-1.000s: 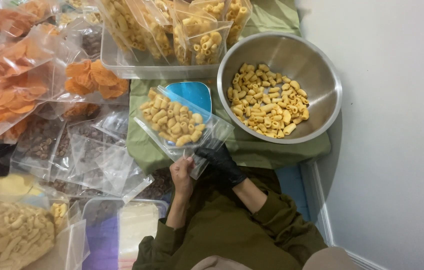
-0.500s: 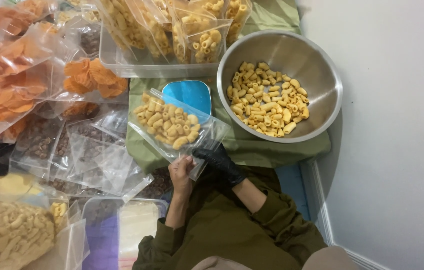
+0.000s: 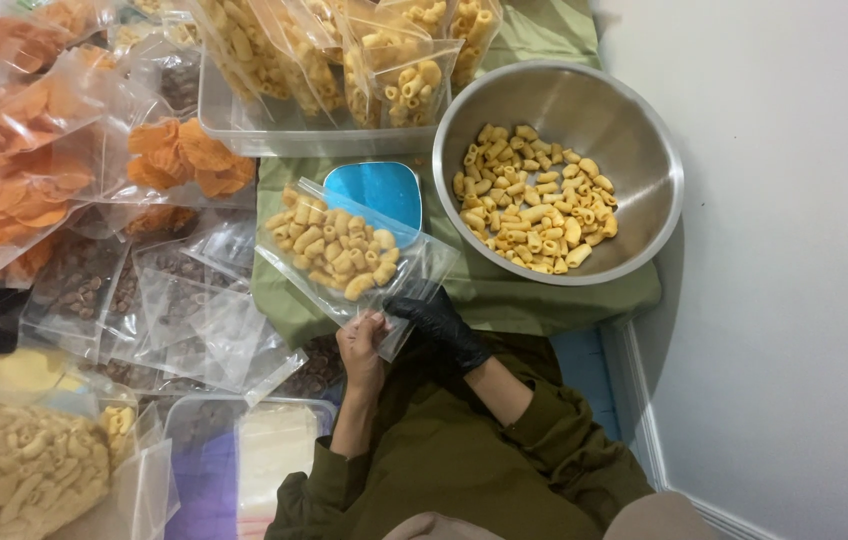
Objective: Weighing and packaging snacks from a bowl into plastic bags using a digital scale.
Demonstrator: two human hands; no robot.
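- The left hand (image 3: pixel 362 348), bare, pinched the near open edge of a clear plastic bag (image 3: pixel 352 255) half filled with yellow tube-shaped snacks; its grip was closed on the bag's mouth.
- The right hand (image 3: pixel 440 322), in a black glove, held the same edge just beside the left hand, its grip likewise closed on the bag.
- The bag lay tilted over a green cloth (image 3: pixel 504 295), its far end resting across a blue square scale (image 3: pixel 384 188) and its mouth turned toward the person.
- A steel bowl (image 3: pixel 624 120) stood on the cloth just right of the bag, holding a loose layer of the same yellow snacks.
- Beyond the bag, a clear plastic tub (image 3: pixel 244 135) held upright filled bags of yellow snacks.
- To the left lay bags of orange chips (image 3: pixel 24 190), and nearer, flat bags of brown pieces (image 3: pixel 94 285).
- At lower left sat a large bag of pale curled snacks (image 3: pixel 14 470), with a clear lidded container (image 3: pixel 254 450) beside it.
- The person's olive sleeves (image 3: pixel 464 460) filled the bottom of the view.
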